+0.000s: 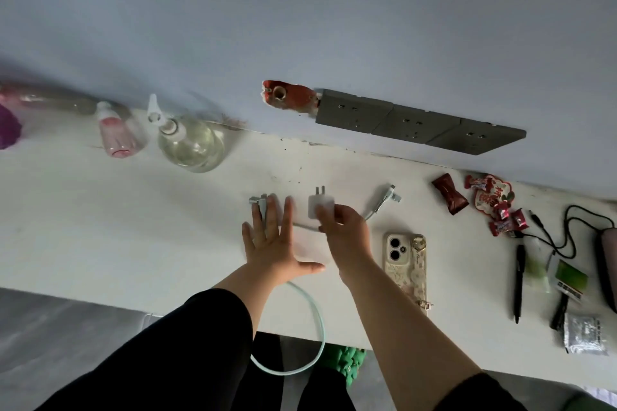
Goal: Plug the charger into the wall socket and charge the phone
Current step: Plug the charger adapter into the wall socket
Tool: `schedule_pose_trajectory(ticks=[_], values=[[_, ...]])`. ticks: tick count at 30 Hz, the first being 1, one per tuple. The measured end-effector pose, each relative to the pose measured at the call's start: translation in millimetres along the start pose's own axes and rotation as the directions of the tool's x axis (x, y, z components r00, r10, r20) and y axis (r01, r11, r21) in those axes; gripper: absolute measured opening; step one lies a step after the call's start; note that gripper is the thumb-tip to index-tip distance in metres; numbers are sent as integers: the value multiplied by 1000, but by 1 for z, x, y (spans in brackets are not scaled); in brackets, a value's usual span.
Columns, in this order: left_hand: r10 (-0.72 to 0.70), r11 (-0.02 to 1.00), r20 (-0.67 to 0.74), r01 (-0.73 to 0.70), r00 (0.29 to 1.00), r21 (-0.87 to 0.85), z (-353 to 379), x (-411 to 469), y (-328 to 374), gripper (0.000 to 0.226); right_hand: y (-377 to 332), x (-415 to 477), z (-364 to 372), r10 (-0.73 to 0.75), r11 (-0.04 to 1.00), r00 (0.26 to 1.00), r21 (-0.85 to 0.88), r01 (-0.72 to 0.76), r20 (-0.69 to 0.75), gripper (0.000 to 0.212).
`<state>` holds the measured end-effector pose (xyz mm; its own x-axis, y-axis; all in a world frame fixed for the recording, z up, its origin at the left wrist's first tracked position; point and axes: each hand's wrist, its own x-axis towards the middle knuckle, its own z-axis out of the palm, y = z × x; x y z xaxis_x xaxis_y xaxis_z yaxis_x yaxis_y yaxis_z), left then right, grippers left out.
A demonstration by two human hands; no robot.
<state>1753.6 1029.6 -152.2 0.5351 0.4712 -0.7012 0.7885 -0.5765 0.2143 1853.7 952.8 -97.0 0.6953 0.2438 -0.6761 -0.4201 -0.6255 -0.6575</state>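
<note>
My right hand (345,237) grips a white charger plug (319,205) just above the white table (133,227), its two prongs pointing toward the wall. My left hand (275,243) lies flat with fingers spread over one metal connector (258,202) of the pale cable (310,337), which loops off the table's front edge. The cable's other connector (389,197) lies to the right of the plug. A phone (405,264) in a floral case rests face down right of my right hand. A grey row of wall sockets (417,122) sits on the wall behind.
A clear spray bottle (188,140) and a pink bottle (115,132) stand at the back left. Wrapped sweets (484,200), a black pen (519,280), a black cord (564,237), a green packet (569,277) and a silver sachet (584,334) crowd the right end.
</note>
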Motion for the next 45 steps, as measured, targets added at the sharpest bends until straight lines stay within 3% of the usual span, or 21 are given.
schedule_pose_trajectory(ticks=[3, 6, 9, 24, 34, 45], values=[[1, 1000, 18, -1, 1000, 9, -2, -1, 0, 138, -29, -11, -14, 53, 850, 989, 513, -119, 140, 13], [15, 1000, -2, -15, 1000, 1, -2, -4, -2, 136, -58, -15, -28, -48, 710, 983, 698, -93, 179, 13], [21, 1000, 7, -21, 1000, -1, -3, -5, -2, 135, -80, -14, -35, -125, 709, 973, 703, -50, 195, 11], [22, 1000, 27, -22, 999, -10, -2, -2, -4, 138, -98, -10, -36, -184, 661, 959, 749, -42, 216, 13], [13, 1000, 64, -12, 998, -11, -4, -1, -3, 138, -106, -15, -31, -119, 574, 975, 814, -85, 185, 16], [7, 1000, 107, -7, 994, -4, -6, 1, -2, 139, -109, -12, -31, -95, 549, 982, 831, -83, 161, 38]])
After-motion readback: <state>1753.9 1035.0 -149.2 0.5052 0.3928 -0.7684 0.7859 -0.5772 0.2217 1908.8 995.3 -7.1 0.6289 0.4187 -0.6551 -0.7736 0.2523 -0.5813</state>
